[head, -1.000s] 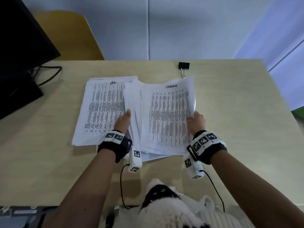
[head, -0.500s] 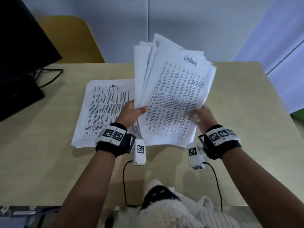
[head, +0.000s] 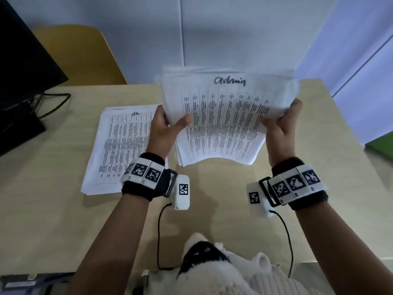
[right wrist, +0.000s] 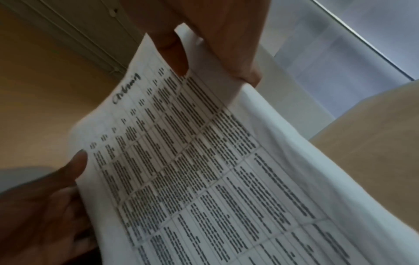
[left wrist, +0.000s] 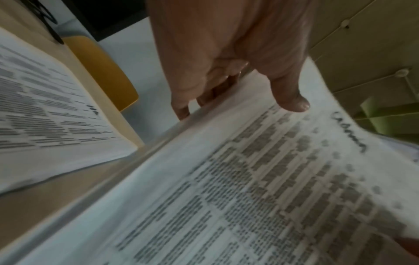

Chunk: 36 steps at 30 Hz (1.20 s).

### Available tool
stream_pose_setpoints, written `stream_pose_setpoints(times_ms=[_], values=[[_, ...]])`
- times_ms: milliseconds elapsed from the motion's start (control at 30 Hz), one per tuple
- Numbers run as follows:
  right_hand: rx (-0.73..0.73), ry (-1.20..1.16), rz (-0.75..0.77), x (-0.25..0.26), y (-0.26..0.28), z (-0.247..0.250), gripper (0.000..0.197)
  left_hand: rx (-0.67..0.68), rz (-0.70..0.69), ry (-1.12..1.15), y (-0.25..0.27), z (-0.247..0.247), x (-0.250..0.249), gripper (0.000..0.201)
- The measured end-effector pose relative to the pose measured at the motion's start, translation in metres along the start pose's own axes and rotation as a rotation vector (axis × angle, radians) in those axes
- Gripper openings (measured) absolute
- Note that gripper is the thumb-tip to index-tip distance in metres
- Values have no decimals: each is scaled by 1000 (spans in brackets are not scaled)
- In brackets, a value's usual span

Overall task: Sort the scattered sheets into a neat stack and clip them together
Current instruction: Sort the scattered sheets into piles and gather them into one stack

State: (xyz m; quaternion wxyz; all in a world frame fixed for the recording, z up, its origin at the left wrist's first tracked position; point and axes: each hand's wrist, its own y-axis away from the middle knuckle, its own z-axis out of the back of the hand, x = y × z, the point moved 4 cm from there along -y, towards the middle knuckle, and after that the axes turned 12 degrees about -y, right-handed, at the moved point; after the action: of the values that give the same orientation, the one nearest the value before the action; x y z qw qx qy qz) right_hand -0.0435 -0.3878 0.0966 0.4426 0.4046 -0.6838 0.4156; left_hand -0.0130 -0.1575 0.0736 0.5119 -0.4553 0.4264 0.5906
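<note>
I hold a bundle of printed sheets (head: 223,120) upright above the table, its top page marked "Admin" by hand. My left hand (head: 168,126) grips the bundle's left edge, thumb on the front and fingers behind. My right hand (head: 280,124) grips the right edge the same way. The left wrist view shows the same bundle (left wrist: 260,179) under my left thumb (left wrist: 292,100). In the right wrist view the sheets (right wrist: 204,161) sit pinched by my right hand. A second pile of sheets (head: 125,145) lies flat on the table at the left. The binder clip is hidden.
The beige table (head: 53,199) stretches around the pile. A black monitor (head: 23,67) with cables stands at the far left, and a yellow chair (head: 80,56) sits behind the table. A white wall closes the back.
Both hands lifted the "Admin" bundle off the table, then turned it from a tilt to square and upright. The sheets look more even. The left pile has not moved.
</note>
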Motion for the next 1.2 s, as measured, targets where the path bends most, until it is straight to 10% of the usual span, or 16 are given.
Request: stream_pose_setpoints(times_ms=[200, 400, 667, 933, 1200], values=[[-13, 282, 379, 25, -2, -18, 77, -49, -195, 12, 2, -10, -34, 53], [-58, 391, 341, 34, -8, -16, 67, -162, -575, -325, 8, -7, -56, 41], [-46, 177, -130, -30, 5, 3, 27, 32, -40, -103, 1, -12, -3, 48], [-136, 20, 42, -2, -1, -1, 30, -37, -131, 57, 1, -5, -35, 42], [-267, 82, -125, -39, 28, 3, 38, 198, 147, -155, 18, -25, 38, 46]])
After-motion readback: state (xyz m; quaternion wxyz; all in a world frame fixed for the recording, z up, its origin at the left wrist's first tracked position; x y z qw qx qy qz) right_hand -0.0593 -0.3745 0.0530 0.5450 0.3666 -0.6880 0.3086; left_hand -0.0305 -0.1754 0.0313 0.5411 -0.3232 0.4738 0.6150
